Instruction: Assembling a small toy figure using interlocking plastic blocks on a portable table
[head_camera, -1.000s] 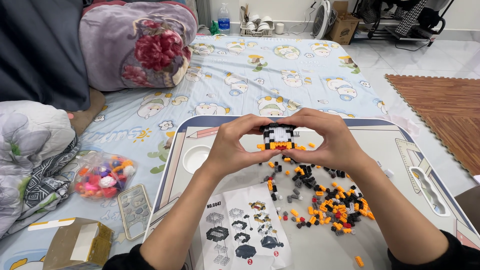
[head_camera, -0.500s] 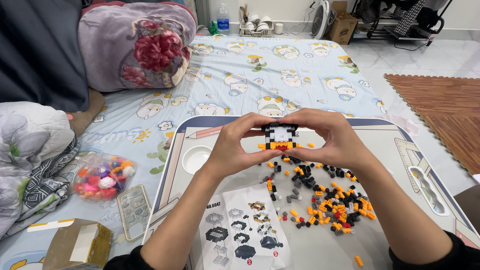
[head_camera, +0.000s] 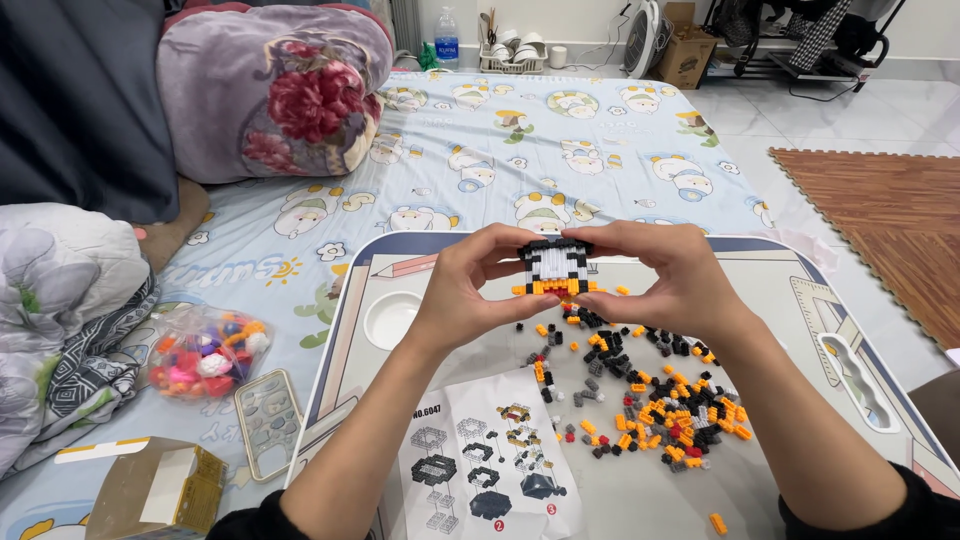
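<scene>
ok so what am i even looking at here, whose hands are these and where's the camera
The camera sits on a person's head and looks down, so you see their own two arms reaching forward from the bottom of the picture. There is no machine, just bare hands. The left hand and the right hand together pinch a small brick model, black and white on top with orange along the bottom, held up above a low folding table. On the table lies a pile of loose tiny bricks in black, orange, grey and a little red, and a printed instruction sheet with building steps. The table stands on a cartoon-print bed sheet. To the left of it lie a clear bag of colourful pieces, a phone and a small cardboard box.
</scene>
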